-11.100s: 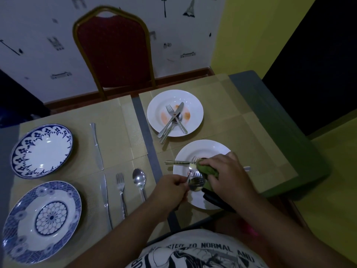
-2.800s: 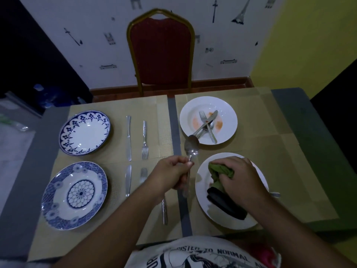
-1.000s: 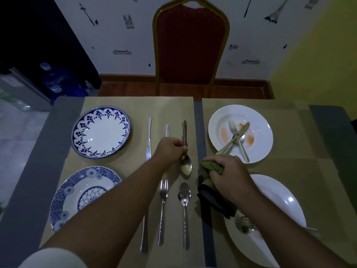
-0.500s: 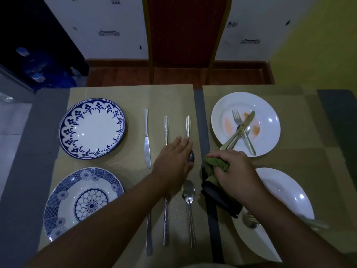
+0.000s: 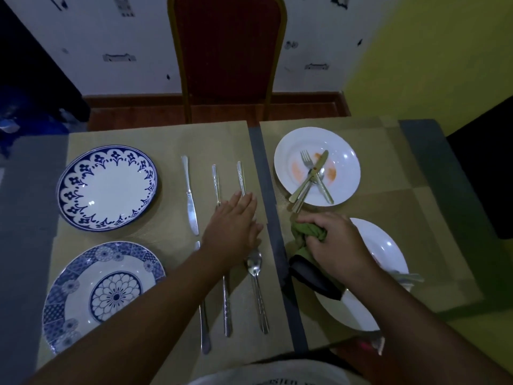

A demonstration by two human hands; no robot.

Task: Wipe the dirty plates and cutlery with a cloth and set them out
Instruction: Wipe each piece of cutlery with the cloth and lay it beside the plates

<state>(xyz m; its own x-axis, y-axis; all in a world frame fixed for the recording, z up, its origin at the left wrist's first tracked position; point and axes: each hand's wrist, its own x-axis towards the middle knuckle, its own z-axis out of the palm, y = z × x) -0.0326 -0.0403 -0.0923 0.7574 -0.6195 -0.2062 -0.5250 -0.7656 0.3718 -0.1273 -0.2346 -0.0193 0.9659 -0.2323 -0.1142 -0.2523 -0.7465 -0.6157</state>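
My left hand (image 5: 233, 226) lies flat with straight fingers over the heads of the far fork (image 5: 215, 180) and far spoon (image 5: 241, 177), set beside a knife (image 5: 190, 195). My right hand (image 5: 331, 245) grips a green and dark cloth (image 5: 306, 237) over the near white plate (image 5: 383, 251). A stained white plate (image 5: 345, 159) behind it carries a crossed fork, knife and spoon. Two blue patterned plates, the far one (image 5: 107, 187) and the near one (image 5: 102, 294), sit at the left. A near spoon (image 5: 256, 284), fork (image 5: 226, 309) and knife (image 5: 205, 329) lie below my left hand.
A red chair (image 5: 226, 51) with a gold frame stands at the table's far edge. Tan placemats (image 5: 394, 207) cover the grey table (image 5: 25, 190). Cutlery handles (image 5: 408, 277) stick out on the near white plate under my right forearm.
My left hand carried the wiped spoon left, laid it beside the far fork and let go; it now rests flat there. My right hand kept the cloth.
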